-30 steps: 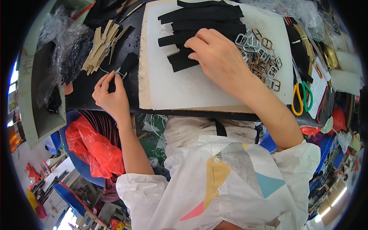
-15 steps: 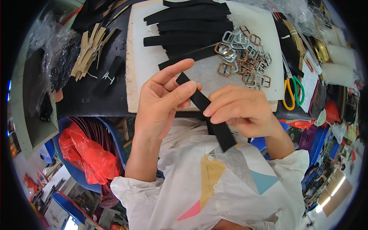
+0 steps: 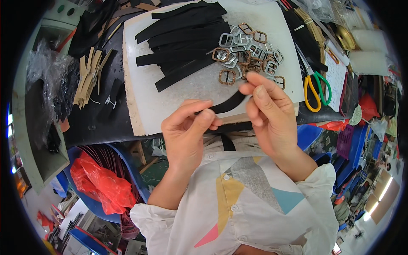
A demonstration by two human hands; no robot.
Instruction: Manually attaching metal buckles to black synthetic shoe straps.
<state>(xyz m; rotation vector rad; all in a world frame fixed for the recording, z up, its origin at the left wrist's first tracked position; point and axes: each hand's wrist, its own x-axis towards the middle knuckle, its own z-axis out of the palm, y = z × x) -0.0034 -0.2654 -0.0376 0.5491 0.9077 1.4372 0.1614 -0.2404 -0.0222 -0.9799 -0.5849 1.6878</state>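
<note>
A short black strip (image 3: 229,103) is stretched between my hands over the front edge of the white board (image 3: 144,110), bowed in a shallow curve. Its left end is pinched between thumb and fingers of my left hand (image 3: 187,131). At the other end, my right hand (image 3: 274,117) has its fingers closed on the strip, partly hiding the tip. Behind my right hand lies a heap of buckles (image 3: 226,77), some silver and some copper-brown. Several more black strips (image 3: 182,40) are piled flat on the board, beyond my left hand.
Scissors with yellow and green handles (image 3: 312,93) rest on the black table right of the board. Tan strips (image 3: 87,80) and clear plastic wrap (image 3: 49,63) lie to the left. Below stands a blue bin (image 3: 91,204) with a red plastic bag (image 3: 102,182).
The strip has swung from slanting down toward my shirt to lying across, curved. My right hand has turned palm-up and risen toward the buckles. The whole view has shifted slightly.
</note>
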